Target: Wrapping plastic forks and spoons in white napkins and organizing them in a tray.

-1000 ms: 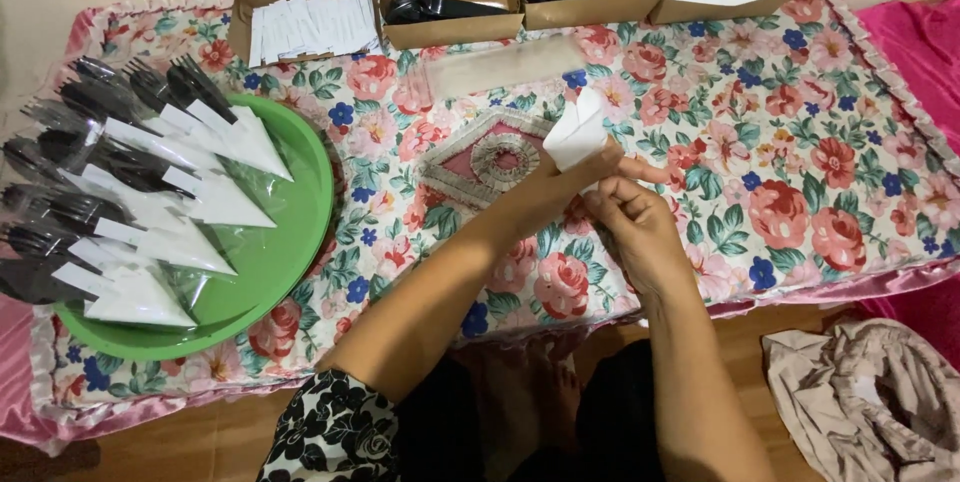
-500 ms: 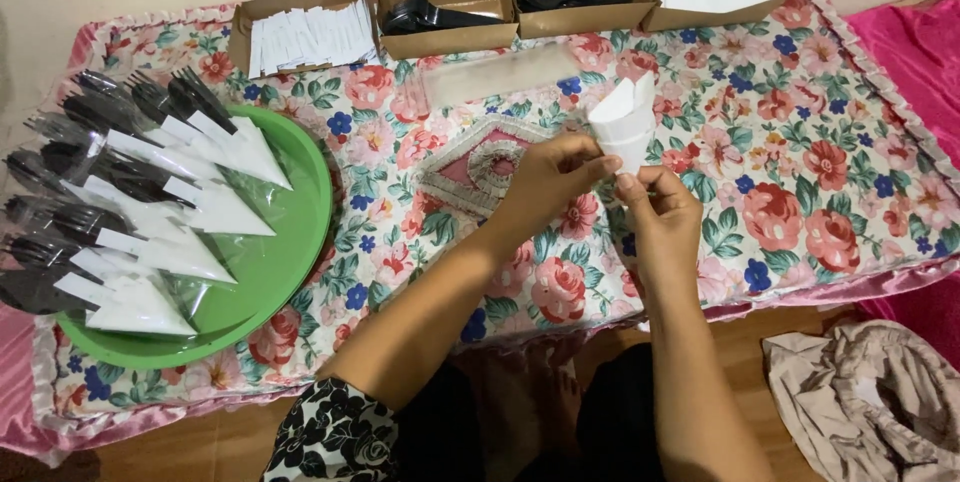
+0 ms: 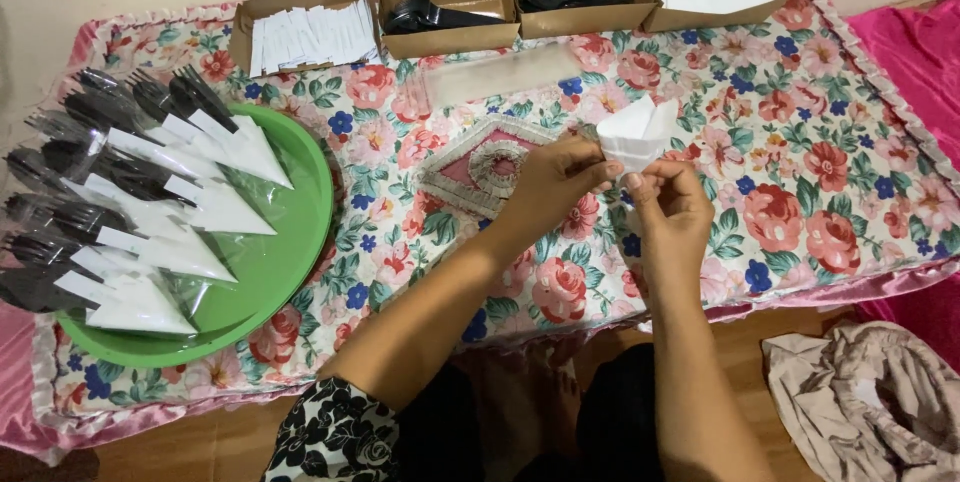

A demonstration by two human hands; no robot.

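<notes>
White napkin (image 3: 634,134), right of frame centre, is held just above the floral tabletop (image 3: 800,172), pinched by fingers of both the left hand (image 3: 555,180) and right hand (image 3: 668,204); judged mid-fold into a cone. Next move likely calls for cutlery from the brown boxes (image 3: 450,4) at top, matching wrapped sets on the green plate (image 3: 270,272), left.

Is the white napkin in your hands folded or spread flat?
Folded: the napkin forms a cone, pinched by left hand and right hand.
</notes>
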